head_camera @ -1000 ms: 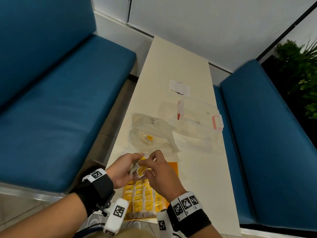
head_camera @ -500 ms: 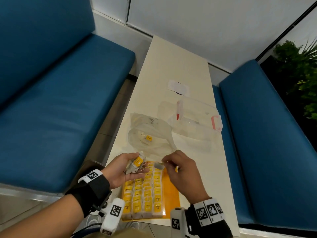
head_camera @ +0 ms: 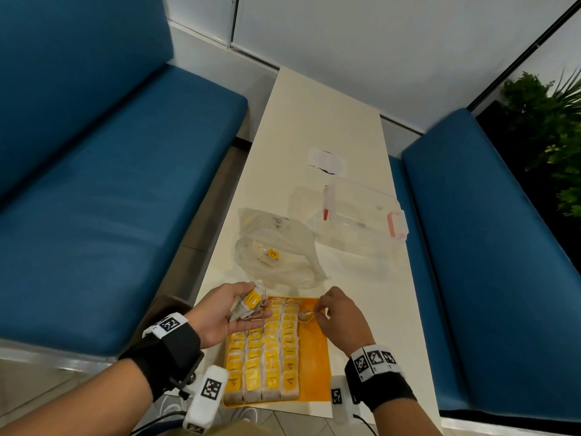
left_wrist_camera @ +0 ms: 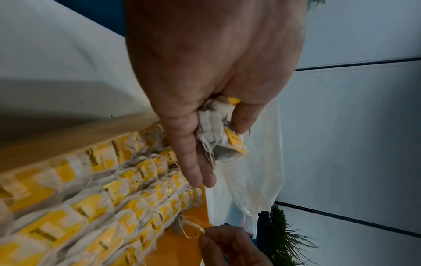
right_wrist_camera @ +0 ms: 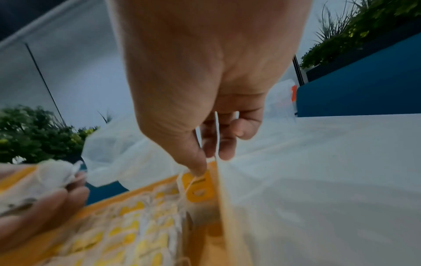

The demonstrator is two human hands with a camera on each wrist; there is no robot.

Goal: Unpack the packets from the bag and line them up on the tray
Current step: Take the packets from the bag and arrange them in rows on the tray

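An orange tray (head_camera: 314, 360) lies at the table's near edge, with several rows of yellow-tagged packets (head_camera: 267, 357) lined up on its left part. My left hand (head_camera: 251, 302) hovers over the tray's far left corner, gripping a small bundle of packets (left_wrist_camera: 223, 136) between thumb and fingers. My right hand (head_camera: 317, 311) is low over the tray's far right part and pinches one packet (right_wrist_camera: 200, 189) by its tag and string, the packet touching the tray. Beyond the tray lies the crumpled clear plastic bag (head_camera: 276, 247) with one packet (head_camera: 272, 254) visible inside.
A clear plastic box (head_camera: 361, 221) with red latches stands right of the bag. A white slip (head_camera: 327, 158) lies farther along the narrow table (head_camera: 361, 309). Blue benches (head_camera: 110, 184) flank both sides. The tray's right strip is bare orange.
My right hand drew one packet from the left hand's bundle and carried it right and down onto the tray's far right part. The left hand stayed put with its bundle.
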